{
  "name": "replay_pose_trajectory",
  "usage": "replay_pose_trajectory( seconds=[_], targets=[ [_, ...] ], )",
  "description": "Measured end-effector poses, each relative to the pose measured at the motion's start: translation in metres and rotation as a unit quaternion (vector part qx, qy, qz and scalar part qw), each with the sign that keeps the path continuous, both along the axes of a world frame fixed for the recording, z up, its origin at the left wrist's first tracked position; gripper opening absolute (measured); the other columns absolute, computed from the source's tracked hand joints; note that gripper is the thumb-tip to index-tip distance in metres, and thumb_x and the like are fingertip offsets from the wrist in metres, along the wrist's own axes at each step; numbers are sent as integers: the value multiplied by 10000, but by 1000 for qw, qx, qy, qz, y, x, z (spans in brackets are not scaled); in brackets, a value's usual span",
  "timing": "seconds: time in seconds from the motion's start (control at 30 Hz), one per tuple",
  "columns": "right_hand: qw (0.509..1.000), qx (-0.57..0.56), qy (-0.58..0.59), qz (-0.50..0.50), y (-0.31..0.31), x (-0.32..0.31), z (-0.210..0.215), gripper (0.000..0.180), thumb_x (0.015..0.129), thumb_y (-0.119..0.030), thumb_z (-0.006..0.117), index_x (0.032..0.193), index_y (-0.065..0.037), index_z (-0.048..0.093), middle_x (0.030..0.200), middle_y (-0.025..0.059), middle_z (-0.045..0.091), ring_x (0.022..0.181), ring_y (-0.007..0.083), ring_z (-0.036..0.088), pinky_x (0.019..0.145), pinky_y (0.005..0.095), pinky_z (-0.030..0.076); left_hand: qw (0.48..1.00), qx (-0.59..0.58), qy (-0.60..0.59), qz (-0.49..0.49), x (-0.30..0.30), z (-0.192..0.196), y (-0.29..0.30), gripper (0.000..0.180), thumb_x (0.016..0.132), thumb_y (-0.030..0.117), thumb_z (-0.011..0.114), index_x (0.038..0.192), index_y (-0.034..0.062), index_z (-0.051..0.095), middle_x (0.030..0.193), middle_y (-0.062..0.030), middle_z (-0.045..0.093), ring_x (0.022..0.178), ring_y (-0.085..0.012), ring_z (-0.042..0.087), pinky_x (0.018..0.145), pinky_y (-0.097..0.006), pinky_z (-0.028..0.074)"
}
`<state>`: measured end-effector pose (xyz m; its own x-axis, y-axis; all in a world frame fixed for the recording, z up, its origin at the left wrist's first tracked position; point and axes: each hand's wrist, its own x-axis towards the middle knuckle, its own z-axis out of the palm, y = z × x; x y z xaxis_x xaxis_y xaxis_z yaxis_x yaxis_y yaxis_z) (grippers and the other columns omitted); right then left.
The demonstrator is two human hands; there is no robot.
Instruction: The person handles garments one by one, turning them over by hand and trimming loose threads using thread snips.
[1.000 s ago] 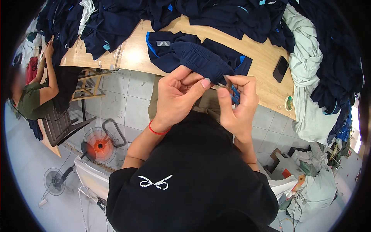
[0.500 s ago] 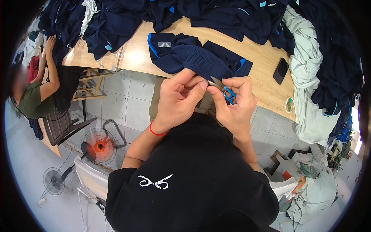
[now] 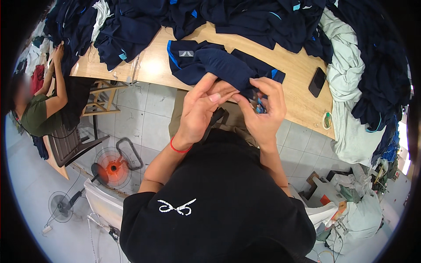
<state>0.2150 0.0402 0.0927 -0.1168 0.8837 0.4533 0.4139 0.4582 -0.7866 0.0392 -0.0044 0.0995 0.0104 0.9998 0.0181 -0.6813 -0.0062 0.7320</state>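
Note:
A navy garment (image 3: 226, 66) with bright blue trim and a small grey patch lies bunched at the table's near edge. My left hand (image 3: 199, 107), a red string round its wrist, has its fingers under the garment's near edge and closed on the cloth. In my right hand (image 3: 266, 115) is a small pair of blue-handled thread snips (image 3: 260, 106), mostly covered by the fingers. That hand's fingertips also touch the garment's edge, close to my left fingertips. The blades are largely hidden.
The light wooden table (image 3: 153, 61) holds piled navy garments (image 3: 258, 19) along its far side. A black phone (image 3: 317, 82), a tape roll (image 3: 327, 120) and pale cloth (image 3: 344, 57) lie to the right. At left, a person (image 3: 44, 105) handles garments near a chair (image 3: 68, 140) and fans (image 3: 115, 167).
My left thumb has drawn back left from the snips. The right hand has turned, its fingers reaching onto the cloth, and the blades show less. The garment's raised fold has rolled and smoothed.

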Motion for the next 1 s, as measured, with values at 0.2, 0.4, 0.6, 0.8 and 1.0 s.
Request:
replay_pose_trajectory(
  seconds=[0.2, 0.4, 0.6, 0.8, 1.0],
  targets=[
    [996, 56, 38, 51, 12, 1, -7, 457, 731, -32, 942, 1143, 1, 747, 1196, 186, 756, 974, 254, 736, 823, 317, 582, 999, 30, -8, -18, -7, -12, -5, 647, 1044, 164, 385, 1585, -162, 244, 1487, -346, 531, 1409, -396, 557, 1238, -494, 394],
    [993, -19, 95, 61, 10, -6, -15, 312, 848, 110, 765, 1151, 47, 726, 1271, 199, 763, 978, 217, 750, 887, 299, 571, 998, 30, 20, -43, 0, -7, -4, 669, 1119, 366, 416, 1584, -105, 320, 1565, -287, 508, 1443, -368, 543, 1234, -486, 390],
    [966, -196, 165, 30, 9, 17, 0, 105, 1019, 1, 639, 1093, 43, 702, 889, -47, 619, 818, 42, 499, 729, 207, 415, 952, -100, 286, 30, -15, -3, 9, 354, 977, 80, 770, 1301, -26, 675, 1409, -172, 654, 1366, -269, 596, 1095, -384, 496],
    [930, -266, 188, 172, 12, 32, 28, 116, 1033, -42, 625, 1049, 41, 703, 900, -31, 642, 826, 36, 526, 738, 210, 427, 881, 173, 433, 74, -5, -4, 39, 378, 969, 68, 734, 1338, 18, 673, 1342, -173, 699, 1364, -358, 598, 1150, -425, 454],
    [922, -258, 198, 209, 13, 44, 24, 158, 1009, -42, 635, 1097, 53, 726, 995, 34, 733, 833, 66, 584, 790, 236, 477, 902, 151, 402, 36, -15, -8, 32, 110, 1061, 77, 638, 1032, -12, 695, 883, -37, 676, 846, -130, 578, 795, -256, 456]
  ],
)
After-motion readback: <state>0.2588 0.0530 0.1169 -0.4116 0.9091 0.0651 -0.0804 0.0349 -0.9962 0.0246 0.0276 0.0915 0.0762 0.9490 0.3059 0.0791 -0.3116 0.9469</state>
